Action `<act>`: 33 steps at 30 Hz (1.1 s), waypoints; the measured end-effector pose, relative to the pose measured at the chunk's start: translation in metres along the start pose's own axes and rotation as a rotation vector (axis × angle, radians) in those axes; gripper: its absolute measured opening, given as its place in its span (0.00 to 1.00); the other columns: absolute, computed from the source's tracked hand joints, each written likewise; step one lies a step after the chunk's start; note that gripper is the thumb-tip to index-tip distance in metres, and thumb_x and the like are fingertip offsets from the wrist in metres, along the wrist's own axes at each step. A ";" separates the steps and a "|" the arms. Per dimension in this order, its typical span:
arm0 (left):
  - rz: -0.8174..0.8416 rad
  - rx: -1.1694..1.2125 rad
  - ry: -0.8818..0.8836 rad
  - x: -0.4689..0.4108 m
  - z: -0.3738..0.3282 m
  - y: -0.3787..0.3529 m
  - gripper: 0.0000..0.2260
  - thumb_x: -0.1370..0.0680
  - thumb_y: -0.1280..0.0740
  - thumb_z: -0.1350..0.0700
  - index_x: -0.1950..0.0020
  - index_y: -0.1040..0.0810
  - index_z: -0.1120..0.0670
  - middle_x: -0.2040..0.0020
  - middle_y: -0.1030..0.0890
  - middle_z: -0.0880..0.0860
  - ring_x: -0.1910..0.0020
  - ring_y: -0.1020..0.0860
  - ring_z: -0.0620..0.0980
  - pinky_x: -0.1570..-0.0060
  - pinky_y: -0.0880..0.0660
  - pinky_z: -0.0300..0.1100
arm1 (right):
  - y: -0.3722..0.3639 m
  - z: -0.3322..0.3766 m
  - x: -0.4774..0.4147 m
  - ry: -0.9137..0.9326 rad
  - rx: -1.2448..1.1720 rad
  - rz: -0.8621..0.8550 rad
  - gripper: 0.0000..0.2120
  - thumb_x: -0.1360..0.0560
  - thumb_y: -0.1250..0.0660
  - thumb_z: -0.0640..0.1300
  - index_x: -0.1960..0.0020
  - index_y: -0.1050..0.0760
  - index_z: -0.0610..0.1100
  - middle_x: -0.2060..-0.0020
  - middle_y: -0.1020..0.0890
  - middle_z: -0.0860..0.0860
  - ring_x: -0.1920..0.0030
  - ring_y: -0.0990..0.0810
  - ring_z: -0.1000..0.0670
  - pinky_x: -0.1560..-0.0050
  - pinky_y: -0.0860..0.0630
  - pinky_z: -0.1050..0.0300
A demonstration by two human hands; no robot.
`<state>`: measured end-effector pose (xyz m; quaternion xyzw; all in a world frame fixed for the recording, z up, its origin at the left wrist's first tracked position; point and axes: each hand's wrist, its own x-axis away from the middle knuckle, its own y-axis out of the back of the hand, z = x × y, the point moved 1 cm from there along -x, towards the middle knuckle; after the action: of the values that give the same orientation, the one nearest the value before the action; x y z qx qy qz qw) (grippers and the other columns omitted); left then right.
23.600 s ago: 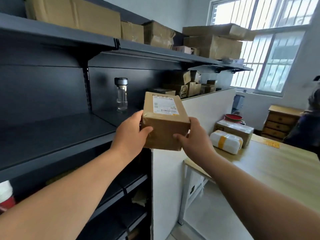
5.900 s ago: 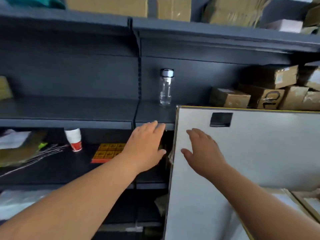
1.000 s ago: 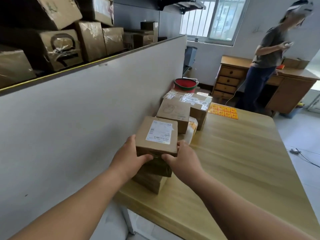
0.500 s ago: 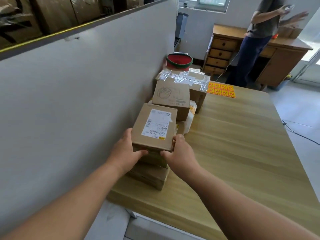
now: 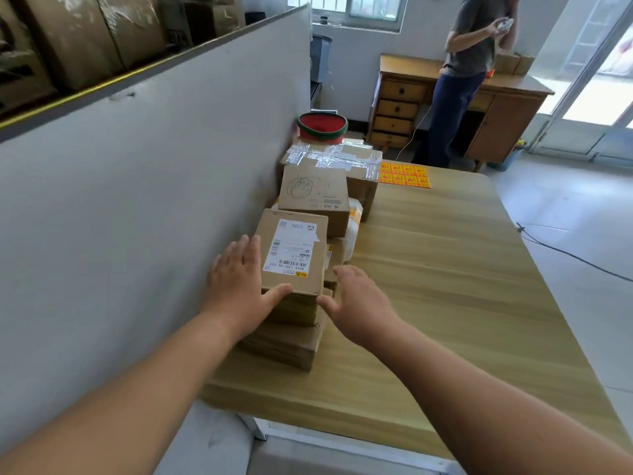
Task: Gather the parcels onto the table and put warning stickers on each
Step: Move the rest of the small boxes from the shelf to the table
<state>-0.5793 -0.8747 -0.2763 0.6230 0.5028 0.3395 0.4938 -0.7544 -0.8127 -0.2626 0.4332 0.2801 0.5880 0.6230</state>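
A small cardboard parcel with a white shipping label [image 5: 293, 252] sits on top of a stack of brown parcels [image 5: 284, 341] at the near left of the wooden table [image 5: 445, 286]. My left hand [image 5: 239, 282] lies flat against its left side, fingers straight, thumb on its front edge. My right hand [image 5: 356, 303] hovers open just right of the stack, thumb near the parcel's corner. Behind stand a parcel with a line drawing [image 5: 313, 197] and a larger taped box [image 5: 339, 159]. A sheet of yellow-and-red warning stickers [image 5: 404, 174] lies on the table beyond them.
A grey partition wall [image 5: 154, 200] runs along the table's left edge, with shelved cartons [image 5: 85, 36] behind it. A red and green bowl [image 5: 322, 125] stands at the far end. A person [image 5: 469, 73] stands by a wooden desk with drawers [image 5: 400, 104].
The labelled parcel has been set down on the stack. Both hands have loosened their grip; the right hand has come off it and the left now lies flat against its side.
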 end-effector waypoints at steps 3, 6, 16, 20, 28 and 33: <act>-0.045 -0.084 -0.138 -0.002 -0.020 0.010 0.42 0.26 0.40 0.33 0.22 0.53 0.55 0.22 0.48 0.55 0.23 0.50 0.56 0.26 0.52 0.52 | 0.014 -0.011 0.013 0.021 0.129 -0.076 0.29 0.23 0.36 0.54 0.26 0.39 0.46 0.27 0.36 0.48 0.27 0.39 0.46 0.28 0.41 0.50; -0.080 -0.118 -0.285 -0.001 -0.050 0.016 0.40 0.26 0.39 0.34 0.23 0.47 0.55 0.24 0.43 0.55 0.24 0.46 0.55 0.26 0.50 0.53 | 0.032 -0.025 0.031 0.009 0.224 -0.144 0.30 0.23 0.36 0.55 0.25 0.40 0.46 0.25 0.39 0.47 0.25 0.42 0.46 0.26 0.45 0.49; -0.035 -0.174 -0.542 0.021 -0.168 0.016 0.38 0.26 0.40 0.34 0.23 0.46 0.52 0.23 0.42 0.53 0.24 0.46 0.53 0.26 0.52 0.53 | 0.093 -0.109 0.106 -0.191 0.340 -0.236 0.30 0.22 0.38 0.55 0.24 0.43 0.47 0.23 0.45 0.46 0.24 0.47 0.45 0.27 0.49 0.49; -0.033 -0.205 -0.604 0.040 -0.225 0.006 0.38 0.26 0.40 0.33 0.23 0.45 0.52 0.24 0.40 0.54 0.25 0.45 0.54 0.26 0.51 0.53 | 0.116 -0.162 0.148 -0.254 0.322 -0.265 0.30 0.22 0.38 0.55 0.24 0.43 0.47 0.23 0.43 0.46 0.24 0.45 0.45 0.27 0.48 0.49; 0.046 -0.162 -0.676 0.110 -0.382 -0.057 0.37 0.26 0.40 0.34 0.23 0.44 0.53 0.25 0.38 0.54 0.25 0.42 0.54 0.27 0.48 0.52 | 0.161 -0.312 0.259 -0.366 0.334 -0.283 0.31 0.23 0.38 0.57 0.26 0.40 0.46 0.27 0.37 0.47 0.27 0.39 0.46 0.29 0.42 0.49; 0.065 -0.093 -0.712 0.159 -0.488 -0.098 0.37 0.26 0.39 0.35 0.24 0.42 0.53 0.25 0.36 0.54 0.26 0.41 0.54 0.27 0.47 0.52 | 0.202 -0.409 0.332 -0.450 0.341 -0.281 0.29 0.23 0.38 0.57 0.27 0.40 0.45 0.28 0.35 0.48 0.28 0.38 0.45 0.31 0.41 0.50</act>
<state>-1.0146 -0.5873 -0.2446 0.6947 0.2633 0.1395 0.6547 -1.1543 -0.4163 -0.2246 0.6076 0.2873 0.3301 0.6628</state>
